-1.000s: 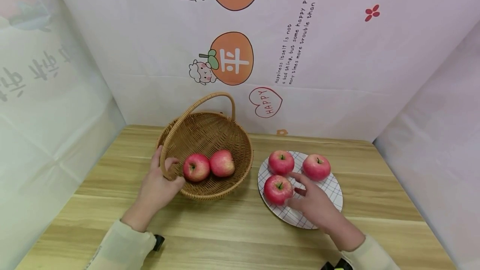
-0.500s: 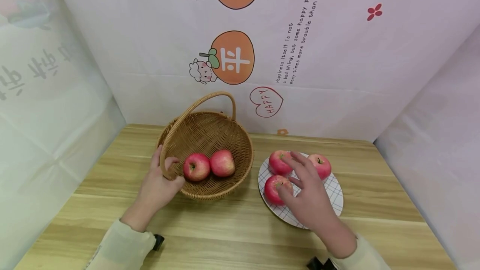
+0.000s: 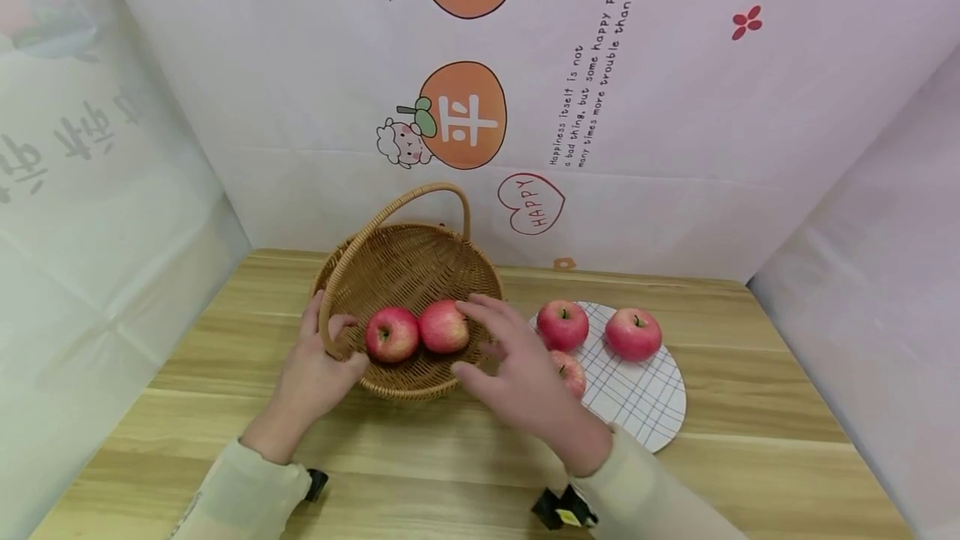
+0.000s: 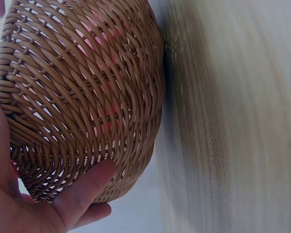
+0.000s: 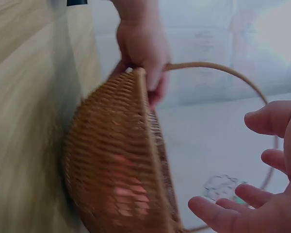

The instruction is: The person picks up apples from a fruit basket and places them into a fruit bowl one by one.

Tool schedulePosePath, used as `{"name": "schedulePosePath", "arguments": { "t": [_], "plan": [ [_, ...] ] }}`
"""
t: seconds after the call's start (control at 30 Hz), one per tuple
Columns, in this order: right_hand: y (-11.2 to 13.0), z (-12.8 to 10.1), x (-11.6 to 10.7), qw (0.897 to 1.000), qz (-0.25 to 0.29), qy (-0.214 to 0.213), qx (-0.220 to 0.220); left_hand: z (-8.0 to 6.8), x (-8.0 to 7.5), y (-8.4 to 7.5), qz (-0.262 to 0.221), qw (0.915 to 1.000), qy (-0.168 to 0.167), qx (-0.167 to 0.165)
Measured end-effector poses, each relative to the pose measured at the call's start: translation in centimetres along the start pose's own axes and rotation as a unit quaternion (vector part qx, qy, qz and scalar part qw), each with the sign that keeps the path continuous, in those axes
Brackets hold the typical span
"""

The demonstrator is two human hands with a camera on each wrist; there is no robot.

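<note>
A brown wicker basket with a tall arched handle holds two red apples, a left one and a right one. My left hand grips its left rim at the foot of the handle; in the left wrist view, fingers press the outside of the woven wall. Over the right rim hovers my right hand, fingertips beside the right apple in the head view. The right wrist view shows that hand with spread fingers and nothing in it, apart from the basket wall.
Right of the basket, a round white plate with a checked pattern bears three apples: one at the back left, one at the right and one partly hidden by my right hand. A printed cloth rises behind the wooden table.
My right hand has lifted off the apples on the plate and moved left to the basket, carrying nothing. My left hand and the basket have stayed put.
</note>
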State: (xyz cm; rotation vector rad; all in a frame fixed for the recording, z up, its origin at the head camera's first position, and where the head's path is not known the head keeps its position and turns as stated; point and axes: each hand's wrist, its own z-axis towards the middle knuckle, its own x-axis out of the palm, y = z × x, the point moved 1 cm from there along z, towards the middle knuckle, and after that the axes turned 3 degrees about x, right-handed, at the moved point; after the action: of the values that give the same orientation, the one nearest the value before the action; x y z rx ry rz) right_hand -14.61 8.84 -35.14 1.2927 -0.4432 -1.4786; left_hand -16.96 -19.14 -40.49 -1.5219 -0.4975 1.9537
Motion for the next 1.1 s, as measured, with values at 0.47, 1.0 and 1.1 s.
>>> {"name": "schedulePosePath", "arguments": {
  "t": [0.47,1.0,1.1],
  "plan": [
    [-0.8,4.6,4.8,0.994,-0.072,0.070,0.041,0.0,0.2,0.3,0.014,0.9999,-0.001,0.006],
    [-1.7,7.8,7.3,0.969,-0.171,0.167,0.068,0.1,0.2,0.2,0.021,0.9998,-0.002,0.004],
    [-1.9,8.2,7.5,0.966,-0.173,0.179,0.064,0.1,0.2,0.1,0.020,0.9998,-0.001,0.002]
  ]
}}
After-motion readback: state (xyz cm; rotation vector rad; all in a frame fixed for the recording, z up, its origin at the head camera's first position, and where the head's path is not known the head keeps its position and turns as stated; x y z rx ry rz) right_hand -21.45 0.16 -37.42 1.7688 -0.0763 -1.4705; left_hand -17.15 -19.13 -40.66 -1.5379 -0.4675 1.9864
